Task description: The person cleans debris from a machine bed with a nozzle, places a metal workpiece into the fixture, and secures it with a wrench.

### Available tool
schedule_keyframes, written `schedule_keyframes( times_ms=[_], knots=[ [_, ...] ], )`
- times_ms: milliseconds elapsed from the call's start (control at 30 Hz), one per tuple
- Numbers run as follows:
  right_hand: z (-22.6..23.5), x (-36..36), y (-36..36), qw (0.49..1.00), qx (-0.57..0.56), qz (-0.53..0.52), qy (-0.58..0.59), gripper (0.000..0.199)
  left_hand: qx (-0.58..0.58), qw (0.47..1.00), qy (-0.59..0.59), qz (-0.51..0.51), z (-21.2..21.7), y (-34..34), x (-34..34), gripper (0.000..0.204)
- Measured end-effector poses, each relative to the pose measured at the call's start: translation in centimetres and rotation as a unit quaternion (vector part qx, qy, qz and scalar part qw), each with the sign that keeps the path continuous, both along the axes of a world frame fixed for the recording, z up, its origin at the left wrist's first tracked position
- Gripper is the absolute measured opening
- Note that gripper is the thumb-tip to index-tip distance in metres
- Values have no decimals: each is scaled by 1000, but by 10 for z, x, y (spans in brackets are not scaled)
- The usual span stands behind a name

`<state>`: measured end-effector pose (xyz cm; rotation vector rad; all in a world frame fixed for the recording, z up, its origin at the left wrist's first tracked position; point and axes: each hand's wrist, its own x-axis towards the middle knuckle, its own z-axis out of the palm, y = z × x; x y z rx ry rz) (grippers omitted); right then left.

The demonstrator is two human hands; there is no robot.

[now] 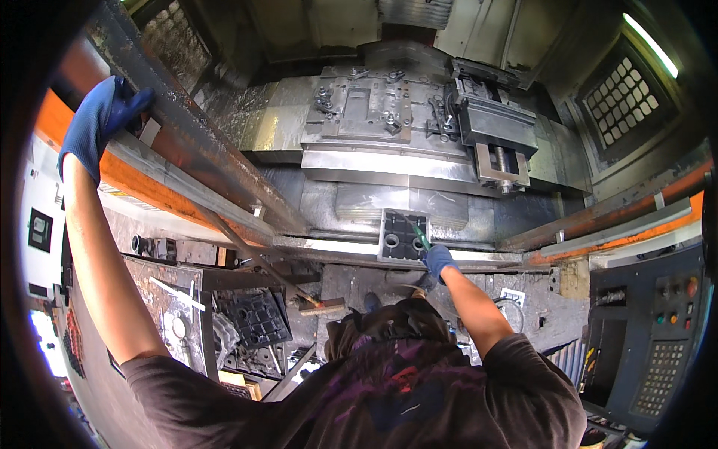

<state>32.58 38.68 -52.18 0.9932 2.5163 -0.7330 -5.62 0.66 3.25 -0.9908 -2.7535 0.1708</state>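
Observation:
My left hand [101, 120], in a blue glove, is raised high at the left and grips the edge of the machine's sliding door [187, 127]. My right hand [436, 262], also blue-gloved, holds a thin green-handled tool [420, 236] against a dark grey metal block [402, 238] with two round bores. The block stands on the front ledge of the machine opening, just below the machine table.
Inside the machine, a fixture plate with clamps [366, 108] and a vise [497, 131] sit on the table. A control panel with buttons and a keypad [658, 337] stands at the right. Black parts lie on a bench [258, 318] at the lower left.

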Motion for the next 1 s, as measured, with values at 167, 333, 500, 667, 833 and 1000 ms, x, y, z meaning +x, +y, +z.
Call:
schedule_keyframes(
  times_ms=[167, 333, 500, 667, 833, 1000],
  knots=[
    [15, 4, -17, 998, 35, 39, 37, 25, 10, 1000, 21, 5, 2, 8, 17, 47],
    [14, 13, -18, 1000, 18, 17, 17, 25, 19, 1000, 0, 16, 1, 2, 0, 47],
    [21, 28, -23, 1000, 1, 23, -13, 27, -7, 999, -21, 32, 2, 6, 3, 50],
    [37, 29, -38, 999, 21, 24, -20, 28, 18, 1000, 0, 3, 0, -1, -2, 48],
    [27, 28, -36, 998, 20, 48, -17, 26, 12, 999, -3, 34, -2, 8, 8, 47],
    [11, 27, -24, 997, 27, 67, -2, 25, 22, 999, 8, 49, 1, 13, 15, 48]
  ],
)
